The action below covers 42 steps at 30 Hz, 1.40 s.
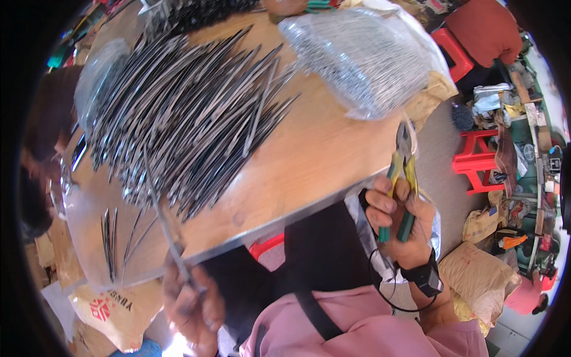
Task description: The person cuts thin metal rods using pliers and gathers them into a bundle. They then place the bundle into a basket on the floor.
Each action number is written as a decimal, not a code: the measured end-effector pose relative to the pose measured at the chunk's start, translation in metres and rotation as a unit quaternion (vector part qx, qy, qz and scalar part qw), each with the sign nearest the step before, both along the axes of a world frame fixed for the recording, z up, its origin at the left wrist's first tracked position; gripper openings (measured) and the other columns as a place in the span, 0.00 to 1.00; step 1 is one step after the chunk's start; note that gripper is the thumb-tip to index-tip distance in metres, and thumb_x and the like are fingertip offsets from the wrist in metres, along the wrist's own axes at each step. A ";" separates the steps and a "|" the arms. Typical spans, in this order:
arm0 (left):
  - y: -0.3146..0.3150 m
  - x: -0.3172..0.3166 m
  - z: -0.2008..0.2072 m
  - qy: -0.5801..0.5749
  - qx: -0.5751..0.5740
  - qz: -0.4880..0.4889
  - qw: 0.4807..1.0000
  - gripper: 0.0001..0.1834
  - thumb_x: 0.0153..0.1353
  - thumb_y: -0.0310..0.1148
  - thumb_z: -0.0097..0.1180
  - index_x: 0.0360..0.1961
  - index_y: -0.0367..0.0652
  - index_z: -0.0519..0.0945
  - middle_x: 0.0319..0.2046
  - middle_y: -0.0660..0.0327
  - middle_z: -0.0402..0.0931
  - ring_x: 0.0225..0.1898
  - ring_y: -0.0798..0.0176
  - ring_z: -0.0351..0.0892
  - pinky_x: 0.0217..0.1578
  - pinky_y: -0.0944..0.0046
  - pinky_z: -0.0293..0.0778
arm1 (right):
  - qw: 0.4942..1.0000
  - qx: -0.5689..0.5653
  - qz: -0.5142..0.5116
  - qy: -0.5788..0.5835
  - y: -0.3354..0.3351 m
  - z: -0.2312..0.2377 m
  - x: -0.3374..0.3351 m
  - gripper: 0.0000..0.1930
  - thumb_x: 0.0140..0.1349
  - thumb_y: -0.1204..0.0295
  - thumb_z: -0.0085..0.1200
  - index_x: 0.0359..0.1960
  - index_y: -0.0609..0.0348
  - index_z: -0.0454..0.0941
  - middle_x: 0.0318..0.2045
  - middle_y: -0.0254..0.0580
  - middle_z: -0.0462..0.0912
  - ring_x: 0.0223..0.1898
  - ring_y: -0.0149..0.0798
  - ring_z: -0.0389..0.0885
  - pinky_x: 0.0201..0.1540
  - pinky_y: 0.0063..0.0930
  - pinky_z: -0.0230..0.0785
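My left hand, smeared a little by motion, is closed around the lower end of a long thin grey strip. The strip points up over the table's near left edge, in front of a large heap of dark, slender metal-looking strips. In my right hand is a pair of pliers with green and yellow handles, held jaws up just off the table's right edge. A few loose strips lie apart from the heap at the near left.
The wooden table has a curved rim. A clear plastic bag of thin wires lies at its far right. Red stools and sacks stand on the floor to the right. Other people sit at the left and far right.
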<state>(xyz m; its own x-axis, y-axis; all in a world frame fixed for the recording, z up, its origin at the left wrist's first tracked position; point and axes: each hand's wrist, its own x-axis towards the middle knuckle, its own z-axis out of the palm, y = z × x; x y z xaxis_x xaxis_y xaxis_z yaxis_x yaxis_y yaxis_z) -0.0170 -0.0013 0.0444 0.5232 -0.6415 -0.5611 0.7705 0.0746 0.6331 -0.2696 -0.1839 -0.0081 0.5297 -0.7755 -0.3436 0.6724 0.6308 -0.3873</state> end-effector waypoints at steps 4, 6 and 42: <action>-0.028 -0.016 -0.011 0.136 -0.084 -0.207 0.965 0.39 0.47 0.21 0.64 0.63 0.33 0.64 0.27 0.46 0.78 0.17 0.54 0.77 0.16 0.62 0.74 | 0.979 -0.143 0.063 0.133 0.008 0.005 0.000 0.14 0.52 0.67 0.69 0.34 0.62 0.79 0.44 0.45 0.73 0.37 0.35 0.72 0.37 0.29 0.66; -0.014 -0.018 -0.018 0.163 -0.106 -0.239 0.951 0.39 0.47 0.20 0.65 0.63 0.33 0.65 0.30 0.44 0.80 0.24 0.51 0.82 0.24 0.59 0.79 | 0.934 -0.236 0.092 0.251 0.011 0.015 0.001 0.15 0.51 0.68 0.68 0.35 0.65 0.79 0.44 0.47 0.74 0.36 0.36 0.74 0.37 0.29 0.67; 0.003 -0.035 -0.056 -0.065 0.097 -0.408 0.906 0.06 0.59 0.16 0.58 0.38 0.30 0.77 0.28 0.59 0.82 0.27 0.72 0.78 0.29 0.72 0.75 | 0.397 -0.791 0.246 0.394 0.005 0.017 0.050 0.08 0.46 0.76 0.57 0.30 0.61 0.80 0.35 0.43 0.74 0.40 0.42 0.75 0.55 0.47 0.57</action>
<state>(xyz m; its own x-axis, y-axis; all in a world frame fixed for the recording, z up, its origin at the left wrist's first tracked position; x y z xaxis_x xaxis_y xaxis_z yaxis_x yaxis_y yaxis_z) -0.0522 0.0019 -0.0118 -0.0100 -0.7410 -0.6715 0.4373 -0.6071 0.6634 -0.2199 -0.1787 0.0085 0.9627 -0.2198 0.1579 -0.1056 -0.8423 -0.5286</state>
